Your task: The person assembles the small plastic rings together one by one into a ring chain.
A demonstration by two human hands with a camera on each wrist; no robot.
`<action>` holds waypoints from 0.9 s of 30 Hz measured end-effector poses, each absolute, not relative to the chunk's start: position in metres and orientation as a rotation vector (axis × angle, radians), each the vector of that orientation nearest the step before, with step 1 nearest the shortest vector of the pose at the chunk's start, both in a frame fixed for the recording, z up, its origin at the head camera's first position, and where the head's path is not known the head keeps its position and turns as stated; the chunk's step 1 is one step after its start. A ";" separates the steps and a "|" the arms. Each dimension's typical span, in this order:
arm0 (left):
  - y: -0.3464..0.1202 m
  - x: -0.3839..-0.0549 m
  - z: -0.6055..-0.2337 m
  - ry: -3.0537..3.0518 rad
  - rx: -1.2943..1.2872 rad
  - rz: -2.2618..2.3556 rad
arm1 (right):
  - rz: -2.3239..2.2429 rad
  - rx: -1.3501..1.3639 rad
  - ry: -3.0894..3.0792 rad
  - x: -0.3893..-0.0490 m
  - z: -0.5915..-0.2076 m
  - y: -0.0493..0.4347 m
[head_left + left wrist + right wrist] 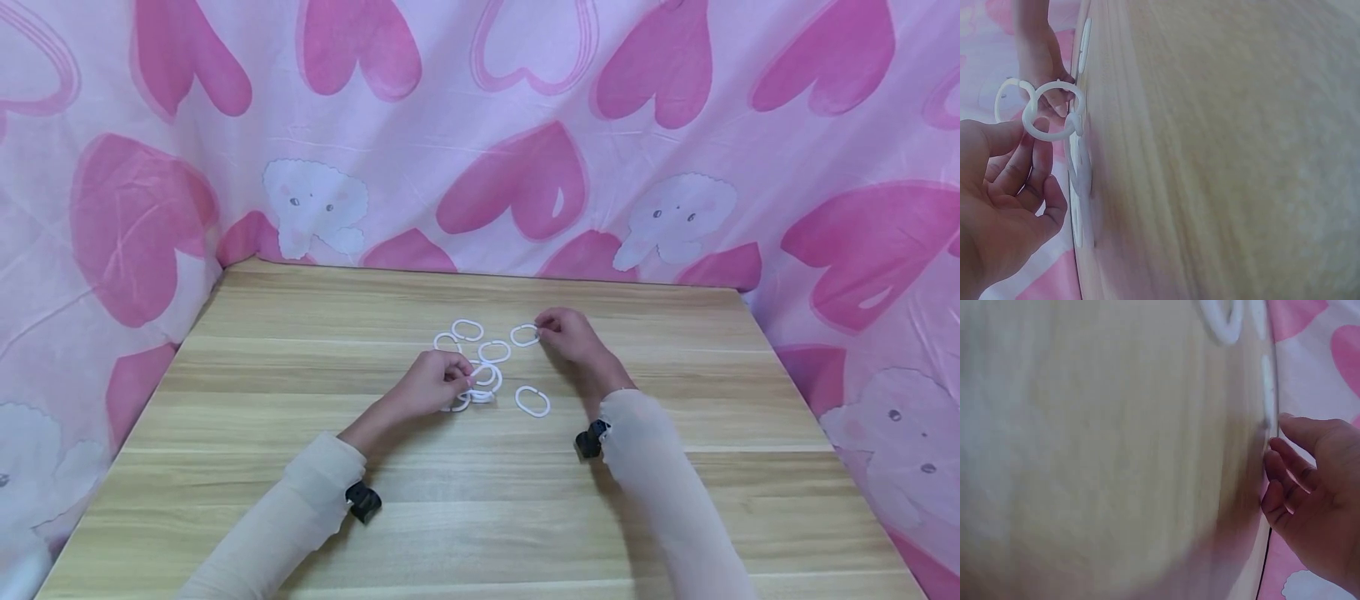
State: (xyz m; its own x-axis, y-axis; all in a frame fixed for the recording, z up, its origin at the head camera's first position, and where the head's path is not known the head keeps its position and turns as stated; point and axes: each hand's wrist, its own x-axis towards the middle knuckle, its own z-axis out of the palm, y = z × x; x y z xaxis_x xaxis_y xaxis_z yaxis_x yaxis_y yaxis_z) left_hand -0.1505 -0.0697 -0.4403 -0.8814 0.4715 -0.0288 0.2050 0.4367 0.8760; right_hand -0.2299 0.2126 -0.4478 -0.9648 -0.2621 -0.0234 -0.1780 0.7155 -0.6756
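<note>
A short chain of linked white plastic rings (1041, 115) hangs from the left hand (431, 385), whose fingers (1022, 156) are curled and pinch one ring; in the head view the chain sits at the middle of the wooden worktop (300, 467), just above its surface. Around it lie several loose white oval rings: one (532, 401) near and to the right, one (467, 329) farther back, one (494, 351) between them. The right hand (566, 333) rests farther and to the right, its fingertips closed on a single loose ring (524, 335) lying flat on the wood. Whether that ring is lifted cannot be told; the right wrist view is blurred.

To join them well, it seems best to hold the chain's end ring steady, turn the loose ring so its gap faces that end ring, and press through without twisting.

Cream sleeves (660, 483) cover both forearms. A pink heart-patterned cloth (525, 125) hangs behind and beside the worktop.
</note>
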 end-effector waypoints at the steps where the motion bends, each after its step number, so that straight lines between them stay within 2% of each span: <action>1: -0.070 -0.151 -0.440 2.425 0.589 1.420 | -1.061 -0.379 2.811 -0.232 -0.448 0.213; 7: -0.071 -0.151 -0.441 2.421 0.610 1.431 | -0.974 -0.366 2.830 -0.239 -0.448 0.212; 17: -0.072 -0.151 -0.440 2.420 0.601 1.432 | -0.792 -0.004 2.773 -0.228 -0.441 0.202; 27: -0.072 -0.150 -0.439 2.407 0.582 1.446 | -0.752 -0.022 2.798 -0.227 -0.441 0.190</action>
State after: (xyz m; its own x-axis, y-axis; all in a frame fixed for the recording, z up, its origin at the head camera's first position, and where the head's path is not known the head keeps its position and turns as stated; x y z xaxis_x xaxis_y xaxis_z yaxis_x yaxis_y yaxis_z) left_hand -0.1505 -0.0719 -0.4389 -0.8819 0.4708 -0.0257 0.1983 0.4199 0.8857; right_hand -0.2273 0.1902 -0.4413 -0.9703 -0.0771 -0.2293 0.0483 0.8671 -0.4959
